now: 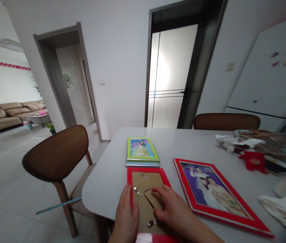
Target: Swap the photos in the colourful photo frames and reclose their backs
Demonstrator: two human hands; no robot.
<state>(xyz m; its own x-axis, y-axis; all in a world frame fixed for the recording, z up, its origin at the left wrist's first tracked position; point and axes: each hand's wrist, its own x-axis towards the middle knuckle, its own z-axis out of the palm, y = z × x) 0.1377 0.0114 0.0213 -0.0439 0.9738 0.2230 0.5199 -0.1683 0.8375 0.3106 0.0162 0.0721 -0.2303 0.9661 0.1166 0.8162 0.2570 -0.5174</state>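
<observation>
A red picture frame [148, 202] lies face down on the table, showing its brown cardboard backing with metal clips. My left hand [126, 214] rests at the frame's left side, its fingertips beside one clip [137, 191]. On the backing lies my right hand [170, 207], fingers spread, close to a dark strut. Another red frame [210, 189] lies face up to the right, holding a photo of two people. Ahead, a green frame [141, 150] sits on a blue frame [143, 164].
The rounded near-left edge of the white table [104, 182] is close to my left hand. A wooden chair [55, 153] stands beyond it. At the right lie a red packet [254, 161], a heap of wrapped items [264, 146] and a white cloth [280, 212].
</observation>
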